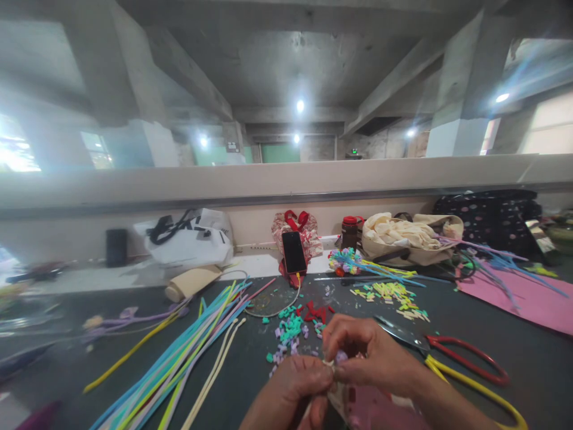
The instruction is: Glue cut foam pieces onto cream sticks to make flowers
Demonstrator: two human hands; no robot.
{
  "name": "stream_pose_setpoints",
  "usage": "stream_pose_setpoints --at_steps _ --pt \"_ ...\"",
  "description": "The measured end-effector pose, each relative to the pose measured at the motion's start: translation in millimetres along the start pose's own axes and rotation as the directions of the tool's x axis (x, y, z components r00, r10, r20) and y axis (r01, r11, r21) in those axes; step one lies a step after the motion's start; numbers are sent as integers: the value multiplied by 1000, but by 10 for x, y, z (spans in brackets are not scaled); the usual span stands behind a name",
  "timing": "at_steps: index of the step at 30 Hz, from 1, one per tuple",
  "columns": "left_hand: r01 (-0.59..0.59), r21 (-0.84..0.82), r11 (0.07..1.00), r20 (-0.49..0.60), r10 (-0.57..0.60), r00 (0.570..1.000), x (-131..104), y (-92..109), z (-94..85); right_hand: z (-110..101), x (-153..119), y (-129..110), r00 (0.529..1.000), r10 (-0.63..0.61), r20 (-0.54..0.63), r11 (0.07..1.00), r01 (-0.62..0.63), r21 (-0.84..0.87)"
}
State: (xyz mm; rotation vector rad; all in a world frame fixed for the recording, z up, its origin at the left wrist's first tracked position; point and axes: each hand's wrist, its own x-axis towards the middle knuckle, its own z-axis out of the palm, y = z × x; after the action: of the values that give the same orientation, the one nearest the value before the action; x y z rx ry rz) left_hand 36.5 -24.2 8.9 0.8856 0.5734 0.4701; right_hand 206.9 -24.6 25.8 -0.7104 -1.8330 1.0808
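My left hand (298, 385) and my right hand (362, 352) meet at the lower middle, fingertips pinched together. Between them is a small cream-coloured piece (329, 362), mostly hidden by the fingers, so its kind is unclear. A bit of purple (341, 356) shows beside the right fingers. Just beyond the hands lie loose teal pieces (290, 327), purple pieces (280, 352) and red pieces (317, 312). To the right of my right hand rest large scissors (465, 358) with one red and one yellow handle. Under my hands something pink (380, 409) is partly covered.
Long coloured fuzzy strips (192, 358) spread across the left of the dark table. A phone (294, 252) with a cable leans on a patterned red bag (313, 230) at the back. Yellow cut pieces (394, 292), a cream cloth bag (412, 236) and pink sheet (514, 292) lie right.
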Motion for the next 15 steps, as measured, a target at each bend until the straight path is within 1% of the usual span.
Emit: stream_pose_setpoints --at_steps 2,5,7,9,12,15 --pt "0 -15 1000 -16 0 1000 -3 3 6 -3 -8 -5 1000 27 -6 1000 -27 -16" --pt "-19 -51 999 -69 16 997 4 -34 8 -17 -21 -1 988 153 9 988 -153 8" --pt "-57 -61 997 -110 50 993 16 -71 9 -34 -25 20 975 219 27 974 -220 51" --pt "-113 -51 992 -160 104 982 36 -97 10 -53 -18 54 973 231 25 968 -232 95" --pt "-197 -1 980 -274 189 943 78 -98 14 -74 7 111 968 250 -37 951 -238 196" --pt "-210 120 970 -394 241 887 113 -77 21 -62 30 148 945 308 -113 920 -265 289"
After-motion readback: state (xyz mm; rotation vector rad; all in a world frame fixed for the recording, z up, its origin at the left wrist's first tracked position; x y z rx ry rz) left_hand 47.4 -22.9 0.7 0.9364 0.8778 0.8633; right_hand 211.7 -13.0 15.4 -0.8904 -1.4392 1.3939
